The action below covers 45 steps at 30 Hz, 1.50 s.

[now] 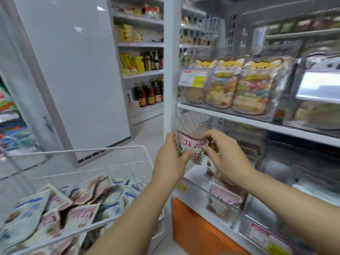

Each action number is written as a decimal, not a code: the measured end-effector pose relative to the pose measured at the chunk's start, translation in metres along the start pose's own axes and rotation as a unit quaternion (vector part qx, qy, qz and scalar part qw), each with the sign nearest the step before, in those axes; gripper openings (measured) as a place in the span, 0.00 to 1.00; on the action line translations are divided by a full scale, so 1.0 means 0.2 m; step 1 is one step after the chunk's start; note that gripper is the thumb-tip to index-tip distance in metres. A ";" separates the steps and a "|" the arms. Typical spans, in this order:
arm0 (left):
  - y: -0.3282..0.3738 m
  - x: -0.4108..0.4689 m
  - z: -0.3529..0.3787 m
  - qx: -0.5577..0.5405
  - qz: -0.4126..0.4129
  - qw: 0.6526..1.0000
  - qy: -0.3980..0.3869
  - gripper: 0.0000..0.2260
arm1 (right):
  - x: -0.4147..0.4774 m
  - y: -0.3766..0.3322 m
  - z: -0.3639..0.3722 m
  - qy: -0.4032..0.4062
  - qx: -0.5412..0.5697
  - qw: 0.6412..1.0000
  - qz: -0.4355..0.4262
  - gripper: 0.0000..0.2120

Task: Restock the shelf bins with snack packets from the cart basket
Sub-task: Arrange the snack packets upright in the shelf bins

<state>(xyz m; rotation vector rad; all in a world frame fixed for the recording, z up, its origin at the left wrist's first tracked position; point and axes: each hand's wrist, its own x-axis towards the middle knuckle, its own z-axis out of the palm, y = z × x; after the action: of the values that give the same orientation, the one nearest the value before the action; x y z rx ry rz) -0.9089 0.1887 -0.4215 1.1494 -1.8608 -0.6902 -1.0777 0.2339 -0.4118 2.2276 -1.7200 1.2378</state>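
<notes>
both hands hold one pink packet (190,148) – left hand (170,159) grips its left edge, right hand (223,155) pinches the right; the shelf bin (223,200) lies just below, nearer the right hand.

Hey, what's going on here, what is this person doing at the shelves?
A person is restocking a store shelf. Both hands hold one pink snack packet up in front of the shelving: the left hand grips its left side, and the right hand pinches its right edge. Below it, a clear shelf bin already holds similar packets. The wire cart basket at the left is full of pink and blue packets.
</notes>
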 end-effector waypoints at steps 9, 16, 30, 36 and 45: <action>-0.12 0.28 0.38 0.018 -0.037 0.994 -0.097 0.15 | 0.02 0.42 0.02 -0.075 -0.004 0.991 0.111 0.07; -0.26 0.38 0.60 0.039 -0.104 0.974 -0.198 0.15 | 0.08 0.62 0.06 -0.201 -0.129 0.957 0.166 0.06; -0.31 0.34 0.66 0.027 -0.124 0.945 -0.302 0.19 | 0.04 0.69 0.12 -0.246 -0.193 0.930 0.194 0.12; -0.23 0.31 0.60 0.069 -0.108 0.927 -0.352 0.28 | 0.04 0.65 0.10 -0.237 -0.230 0.922 0.202 0.07; -0.12 0.27 0.43 0.171 -0.055 0.941 -0.286 0.27 | 0.04 0.42 0.01 -0.190 -0.210 0.939 0.194 0.10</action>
<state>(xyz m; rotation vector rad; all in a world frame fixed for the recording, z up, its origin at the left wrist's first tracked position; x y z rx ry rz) -0.9851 0.1315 -0.4644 1.3812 -2.4945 -0.8502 -1.1466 0.1951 -0.4422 2.0167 -2.3775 0.4065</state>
